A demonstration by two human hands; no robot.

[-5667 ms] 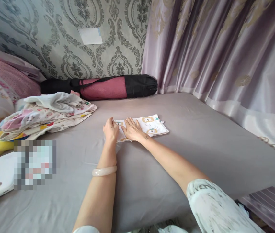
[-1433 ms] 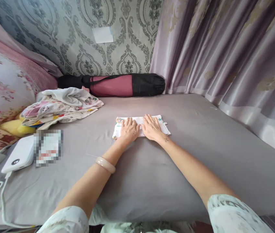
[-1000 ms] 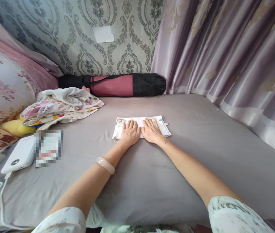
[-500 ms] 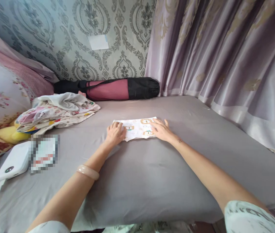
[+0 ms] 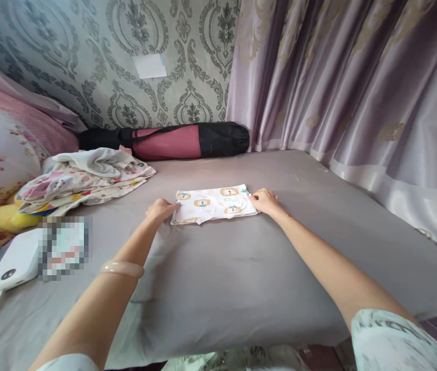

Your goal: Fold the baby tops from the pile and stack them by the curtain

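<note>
A small folded white garment [image 5: 216, 204], printed with tan animal faces and bits of green, lies flat on the grey bed sheet [image 5: 233, 278]. At its left edge my left hand [image 5: 160, 210] pinches the cloth, thumb on top and fingertips partly hidden. My right hand [image 5: 266, 201] grips the opposite edge between thumb and curled fingers. The cloth is stretched out between the two hands, with a small uneven dip along its near edge.
A heap of clothes [image 5: 90, 178] lies at the left by a floral pillow [image 5: 0, 149] and a yellow plush item [image 5: 7, 216]. Nearer is a white power bank [image 5: 15, 263] with a cable, beside a blurred item [image 5: 66, 247]. A rolled mat in a bag [image 5: 168, 141] lies along the wall; curtains [image 5: 342, 77] hang right.
Both hands have moved outward from the top of the garment to its left and right edges and now pinch them. More of the print shows. The view has shifted slightly.
</note>
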